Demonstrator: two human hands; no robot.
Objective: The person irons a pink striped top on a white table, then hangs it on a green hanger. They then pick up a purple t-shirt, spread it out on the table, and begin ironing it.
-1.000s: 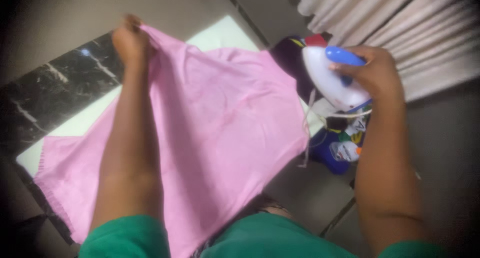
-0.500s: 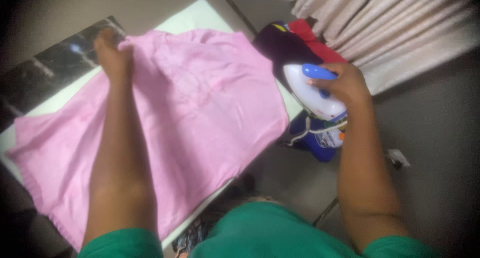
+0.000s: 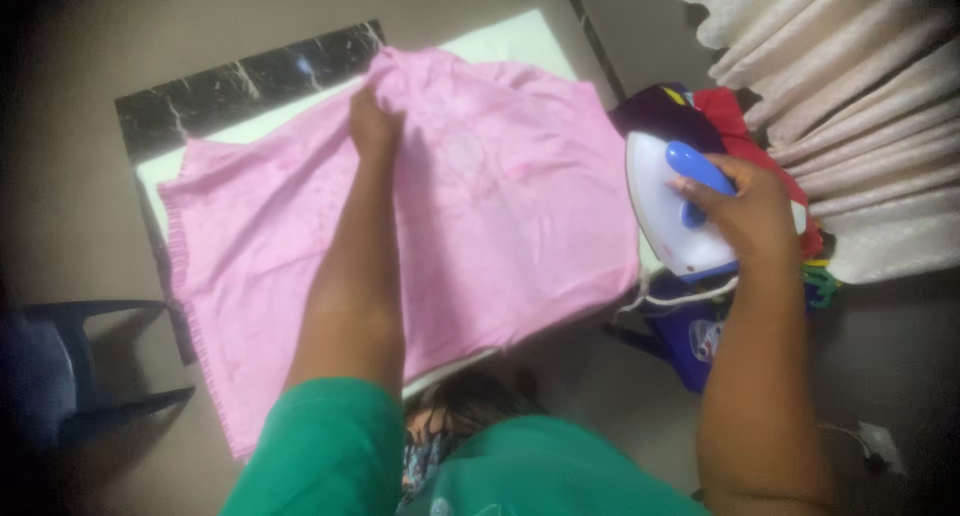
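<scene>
Pink garment: spread flat over the white ironing surface, hem hanging off the near-left edge.
Curtain: pleated, pale, far right.
Clothes pile: dark and red, just beyond the iron.
Iron: white with blue handle, raised at the garment's right edge.
Right hand: clenched round the iron's handle.
Left hand: pinching the garment's far edge.
</scene>
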